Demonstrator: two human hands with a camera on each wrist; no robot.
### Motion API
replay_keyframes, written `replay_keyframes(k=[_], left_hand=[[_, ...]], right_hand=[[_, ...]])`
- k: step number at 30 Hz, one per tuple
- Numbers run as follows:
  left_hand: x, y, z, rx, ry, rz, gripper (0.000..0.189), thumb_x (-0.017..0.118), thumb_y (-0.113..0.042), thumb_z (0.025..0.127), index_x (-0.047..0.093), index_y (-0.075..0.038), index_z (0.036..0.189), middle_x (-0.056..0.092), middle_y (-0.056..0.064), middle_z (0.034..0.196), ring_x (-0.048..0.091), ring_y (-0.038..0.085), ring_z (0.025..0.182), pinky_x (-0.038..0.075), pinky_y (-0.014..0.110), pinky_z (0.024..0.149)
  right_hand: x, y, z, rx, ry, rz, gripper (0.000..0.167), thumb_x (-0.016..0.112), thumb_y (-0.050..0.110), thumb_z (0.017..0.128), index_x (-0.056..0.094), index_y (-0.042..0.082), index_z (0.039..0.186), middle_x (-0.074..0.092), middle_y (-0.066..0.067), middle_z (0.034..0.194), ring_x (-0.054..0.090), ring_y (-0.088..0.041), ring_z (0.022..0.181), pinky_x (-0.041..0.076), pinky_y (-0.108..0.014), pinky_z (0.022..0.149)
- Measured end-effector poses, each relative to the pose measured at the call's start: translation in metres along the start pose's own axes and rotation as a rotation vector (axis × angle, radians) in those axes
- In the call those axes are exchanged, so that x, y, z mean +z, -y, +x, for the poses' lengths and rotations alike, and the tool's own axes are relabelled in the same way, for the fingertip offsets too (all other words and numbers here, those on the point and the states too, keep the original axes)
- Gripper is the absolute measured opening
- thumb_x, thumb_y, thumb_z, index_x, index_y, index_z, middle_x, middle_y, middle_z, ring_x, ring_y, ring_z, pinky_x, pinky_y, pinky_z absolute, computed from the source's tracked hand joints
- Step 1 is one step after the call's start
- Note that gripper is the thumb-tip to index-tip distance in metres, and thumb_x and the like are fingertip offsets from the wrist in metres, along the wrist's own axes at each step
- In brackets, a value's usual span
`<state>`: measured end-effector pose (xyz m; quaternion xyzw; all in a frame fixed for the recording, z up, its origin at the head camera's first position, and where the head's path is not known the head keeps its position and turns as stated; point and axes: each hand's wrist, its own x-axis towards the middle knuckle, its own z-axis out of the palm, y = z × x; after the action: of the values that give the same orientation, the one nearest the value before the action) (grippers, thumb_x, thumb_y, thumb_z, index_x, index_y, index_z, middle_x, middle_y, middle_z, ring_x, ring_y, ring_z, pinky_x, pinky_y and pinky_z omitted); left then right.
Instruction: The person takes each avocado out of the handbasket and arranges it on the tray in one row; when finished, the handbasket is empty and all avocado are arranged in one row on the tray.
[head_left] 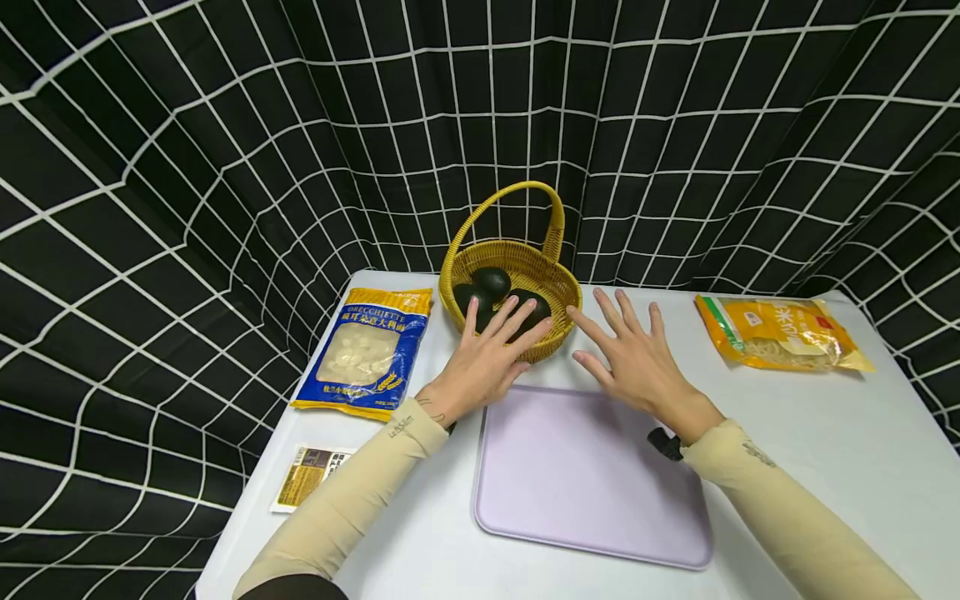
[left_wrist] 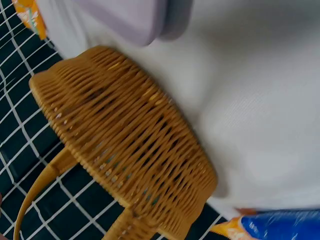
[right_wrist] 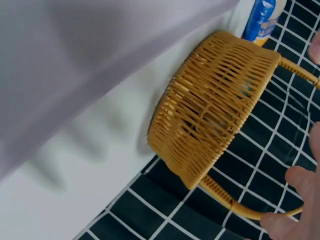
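A yellow wicker basket with a tall hoop handle stands at the back of the table, and several dark green, smooth oval things that look like avocados lie in it. My left hand spreads its fingers over the basket's front rim, overlapping the dark fruit in the head view. Just right of the basket, my right hand is held with fingers spread and nothing in it. Both wrist views show the woven side of the basket; fingertips appear at the right edge of the right wrist view.
In front of the basket lies a pale purple tray. A blue and yellow orecchiette pasta bag is at the left, with a small printed packet nearer me. An orange food bag lies at the back right. Black gridded curtain surrounds the table.
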<state>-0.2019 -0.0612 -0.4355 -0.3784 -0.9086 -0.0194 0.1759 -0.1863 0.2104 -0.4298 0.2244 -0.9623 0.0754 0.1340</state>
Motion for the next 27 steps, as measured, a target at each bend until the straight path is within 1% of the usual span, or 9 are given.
replay_keyframes(k=[3, 5, 9, 12, 15, 18, 22, 25, 27], left_hand=[[-0.011, 0.003, 0.004, 0.005, -0.062, -0.009, 0.075, 0.063, -0.034, 0.100, 0.022, -0.031, 0.163, 0.017, 0.003, 0.170, 0.015, 0.026, 0.158, 0.006, 0.069, 0.123], [-0.017, 0.006, 0.006, 0.007, -0.102, -0.019, 0.072, 0.062, -0.032, 0.101, 0.025, -0.029, 0.162, 0.020, 0.004, 0.170, 0.019, 0.027, 0.157, 0.008, 0.067, 0.124], [-0.029, 0.015, 0.009, 0.007, -0.174, -0.047, 0.066, 0.061, -0.028, 0.101, 0.031, -0.024, 0.160, 0.023, 0.007, 0.169, 0.026, 0.029, 0.154, 0.008, 0.062, 0.126], [-0.038, 0.021, 0.011, -0.008, -0.217, -0.065, 0.064, 0.061, -0.025, 0.101, 0.034, -0.021, 0.159, 0.026, 0.008, 0.168, 0.027, 0.027, 0.154, 0.008, 0.059, 0.127], [-0.045, 0.028, 0.013, -0.036, -0.266, -0.092, 0.062, 0.061, -0.023, 0.101, 0.036, -0.020, 0.159, 0.029, 0.009, 0.166, 0.028, 0.027, 0.154, 0.012, 0.057, 0.127], [-0.053, 0.036, 0.017, -0.071, -0.317, -0.140, 0.062, 0.060, -0.021, 0.101, 0.037, -0.019, 0.158, 0.030, 0.009, 0.166, 0.028, 0.027, 0.154, 0.014, 0.056, 0.127], [-0.061, 0.048, 0.024, -0.127, -0.386, -0.215, 0.063, 0.060, -0.018, 0.101, 0.036, -0.018, 0.158, 0.029, 0.011, 0.166, 0.028, 0.028, 0.154, 0.012, 0.052, 0.128], [-0.064, 0.055, 0.029, -0.180, -0.413, -0.271, 0.063, 0.059, -0.019, 0.102, 0.034, -0.018, 0.159, 0.027, 0.010, 0.167, 0.026, 0.027, 0.155, 0.012, 0.049, 0.129], [-0.066, 0.060, 0.031, -0.215, -0.418, -0.298, 0.063, 0.058, -0.020, 0.103, 0.031, -0.016, 0.160, 0.025, 0.010, 0.168, 0.024, 0.027, 0.155, 0.014, 0.048, 0.129]], right_hand=[[-0.002, 0.002, 0.005, 0.000, -0.006, 0.023, 0.065, 0.052, 0.053, 0.101, 0.032, 0.033, 0.160, 0.023, -0.016, 0.167, 0.019, -0.045, 0.153, 0.014, -0.081, 0.113], [-0.004, 0.003, 0.008, -0.001, -0.003, 0.037, 0.064, 0.051, 0.053, 0.102, 0.032, 0.032, 0.160, 0.025, -0.016, 0.167, 0.019, -0.045, 0.153, 0.013, -0.080, 0.114], [-0.006, 0.005, 0.015, -0.003, 0.006, 0.055, 0.064, 0.048, 0.053, 0.103, 0.033, 0.029, 0.160, 0.028, -0.016, 0.166, 0.021, -0.044, 0.153, 0.013, -0.078, 0.115], [-0.007, 0.007, 0.019, -0.005, 0.011, 0.064, 0.063, 0.047, 0.052, 0.104, 0.035, 0.025, 0.159, 0.033, -0.017, 0.163, 0.024, -0.045, 0.152, 0.015, -0.077, 0.116], [-0.007, 0.009, 0.023, -0.010, 0.015, 0.069, 0.061, 0.047, 0.050, 0.104, 0.039, 0.021, 0.158, 0.037, -0.020, 0.161, 0.029, -0.046, 0.150, 0.019, -0.076, 0.115], [-0.006, 0.010, 0.028, -0.014, 0.010, 0.078, 0.061, 0.048, 0.049, 0.104, 0.040, 0.020, 0.157, 0.040, -0.020, 0.159, 0.033, -0.046, 0.148, 0.024, -0.074, 0.115], [-0.004, 0.011, 0.034, -0.020, -0.009, 0.103, 0.060, 0.048, 0.049, 0.104, 0.042, 0.020, 0.156, 0.043, -0.019, 0.157, 0.040, -0.045, 0.144, 0.031, -0.072, 0.112], [-0.003, 0.012, 0.039, -0.022, -0.021, 0.121, 0.059, 0.049, 0.049, 0.104, 0.043, 0.020, 0.155, 0.045, -0.019, 0.156, 0.043, -0.045, 0.142, 0.036, -0.070, 0.110], [-0.001, 0.014, 0.042, -0.023, -0.024, 0.141, 0.059, 0.049, 0.049, 0.104, 0.044, 0.019, 0.155, 0.046, -0.019, 0.155, 0.045, -0.045, 0.141, 0.038, -0.068, 0.109]])
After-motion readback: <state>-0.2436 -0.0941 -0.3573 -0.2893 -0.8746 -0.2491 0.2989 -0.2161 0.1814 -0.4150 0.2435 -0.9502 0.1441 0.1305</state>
